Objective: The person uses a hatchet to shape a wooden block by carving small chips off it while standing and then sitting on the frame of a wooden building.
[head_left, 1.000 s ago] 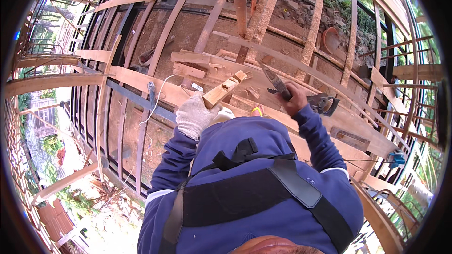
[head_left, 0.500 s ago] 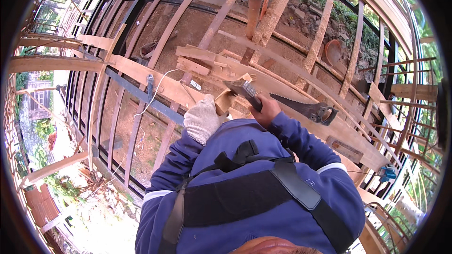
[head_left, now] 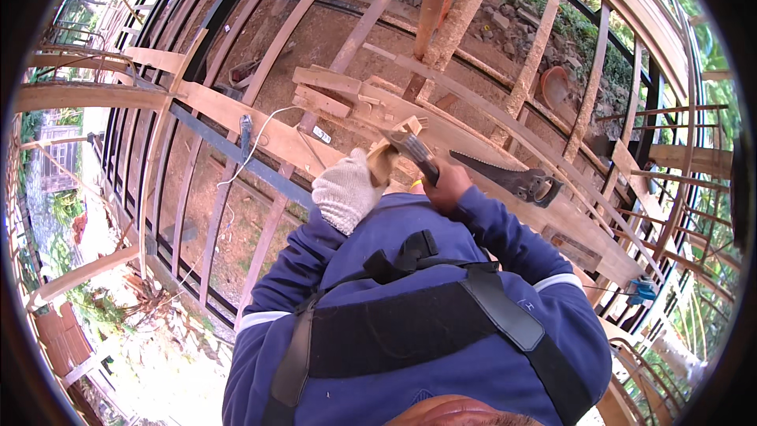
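My left hand (head_left: 348, 190), in a white knitted work glove, is closed around a short block of wood (head_left: 382, 164) held close to my body. My bare right hand (head_left: 449, 186) is closed on the dark ribbed handle of a short hatchet-like tool (head_left: 413, 151). The tool's metal head meets the upper part of the block, but its exact shape is hard to make out. Just right of my right hand, a handsaw (head_left: 512, 180) with a dark blade lies on a wide plank (head_left: 579, 230).
Short wood offcuts (head_left: 325, 90) lie on the planks ahead. A tool with a white cord (head_left: 245, 136) rests on a beam at the left. Spaced beams (head_left: 292, 46) show soil between them. An upright pipe (head_left: 428, 22) stands ahead, and a blue tool (head_left: 643, 292) sits far right.
The wood block and the tool's head have shifted slightly and the block is tilted differently. My gloved left hand has moved a little. Both hands keep their hold.
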The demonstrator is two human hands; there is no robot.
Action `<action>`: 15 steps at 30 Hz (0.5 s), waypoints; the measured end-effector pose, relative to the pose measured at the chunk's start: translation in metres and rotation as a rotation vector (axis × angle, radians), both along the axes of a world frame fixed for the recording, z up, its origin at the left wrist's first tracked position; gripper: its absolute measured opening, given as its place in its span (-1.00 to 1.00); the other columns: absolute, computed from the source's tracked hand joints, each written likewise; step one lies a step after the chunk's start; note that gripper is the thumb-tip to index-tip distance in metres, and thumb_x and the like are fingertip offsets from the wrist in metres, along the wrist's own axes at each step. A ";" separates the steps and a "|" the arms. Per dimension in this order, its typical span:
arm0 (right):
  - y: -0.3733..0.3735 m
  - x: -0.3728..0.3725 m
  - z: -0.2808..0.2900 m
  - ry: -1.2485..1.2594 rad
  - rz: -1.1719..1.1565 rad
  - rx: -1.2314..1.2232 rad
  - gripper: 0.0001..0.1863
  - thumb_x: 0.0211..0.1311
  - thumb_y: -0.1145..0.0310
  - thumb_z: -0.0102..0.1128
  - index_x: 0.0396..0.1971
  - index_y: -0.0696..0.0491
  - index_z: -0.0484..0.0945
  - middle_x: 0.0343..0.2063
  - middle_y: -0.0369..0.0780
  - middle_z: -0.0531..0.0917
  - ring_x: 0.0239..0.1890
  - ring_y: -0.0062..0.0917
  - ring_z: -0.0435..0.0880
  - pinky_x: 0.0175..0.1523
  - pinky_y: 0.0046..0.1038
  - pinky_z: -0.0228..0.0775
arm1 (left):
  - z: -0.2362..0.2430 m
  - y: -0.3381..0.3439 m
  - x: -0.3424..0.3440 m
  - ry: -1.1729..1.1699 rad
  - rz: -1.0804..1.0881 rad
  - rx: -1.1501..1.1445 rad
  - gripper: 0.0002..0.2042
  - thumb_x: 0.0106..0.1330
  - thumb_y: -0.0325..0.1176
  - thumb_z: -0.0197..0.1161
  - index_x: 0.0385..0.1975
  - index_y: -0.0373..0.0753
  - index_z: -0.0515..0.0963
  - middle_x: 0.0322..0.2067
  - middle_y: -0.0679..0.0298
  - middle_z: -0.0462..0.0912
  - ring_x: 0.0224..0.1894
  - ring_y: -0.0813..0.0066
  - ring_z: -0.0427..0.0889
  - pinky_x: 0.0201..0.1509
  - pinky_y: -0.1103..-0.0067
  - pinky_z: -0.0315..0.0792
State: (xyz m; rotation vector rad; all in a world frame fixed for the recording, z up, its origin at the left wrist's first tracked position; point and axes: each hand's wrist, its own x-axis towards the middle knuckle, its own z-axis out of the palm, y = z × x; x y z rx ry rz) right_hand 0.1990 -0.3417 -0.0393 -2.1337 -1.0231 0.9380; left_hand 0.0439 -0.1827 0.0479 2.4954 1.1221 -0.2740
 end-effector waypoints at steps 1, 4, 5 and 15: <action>-0.007 -0.005 -0.013 0.023 -0.036 0.014 -0.72 0.18 0.33 0.30 -0.18 0.17 0.61 -0.39 0.11 0.68 -0.30 -0.04 0.71 -0.22 -0.18 0.53 | -0.011 0.003 -0.010 -0.042 -0.037 0.008 -0.49 0.06 0.00 0.54 -0.18 -0.25 0.55 -0.32 -0.04 0.73 -0.22 -0.07 0.75 -0.14 0.18 0.59; 0.001 0.001 0.009 0.079 -0.066 0.111 -0.72 0.15 0.36 0.27 -0.15 0.15 0.64 -0.34 0.13 0.70 -0.26 0.10 0.70 -0.19 -0.15 0.54 | -0.015 -0.003 -0.007 -0.013 0.020 0.036 -0.48 0.05 0.02 0.53 -0.19 -0.25 0.54 -0.32 -0.04 0.73 -0.25 -0.07 0.75 -0.18 0.18 0.60; 0.003 0.000 0.030 0.124 -0.076 0.176 -0.73 0.15 0.39 0.26 -0.14 0.14 0.65 -0.35 0.13 0.71 -0.29 0.09 0.70 -0.20 -0.17 0.54 | -0.016 0.000 -0.010 -0.020 -0.022 0.046 -0.49 0.06 0.02 0.53 -0.19 -0.25 0.53 -0.34 -0.03 0.73 -0.29 -0.06 0.75 -0.22 0.18 0.60; 0.007 -0.013 0.023 0.162 -0.320 0.939 -0.83 0.13 0.55 0.34 -0.25 0.15 0.63 -0.43 -0.12 0.70 -0.41 -0.42 0.73 -0.27 -0.47 0.54 | -0.006 0.003 -0.003 -0.079 -0.034 0.033 -0.48 0.06 0.06 0.50 -0.21 -0.25 0.55 -0.38 -0.03 0.73 -0.26 -0.06 0.75 -0.19 0.17 0.60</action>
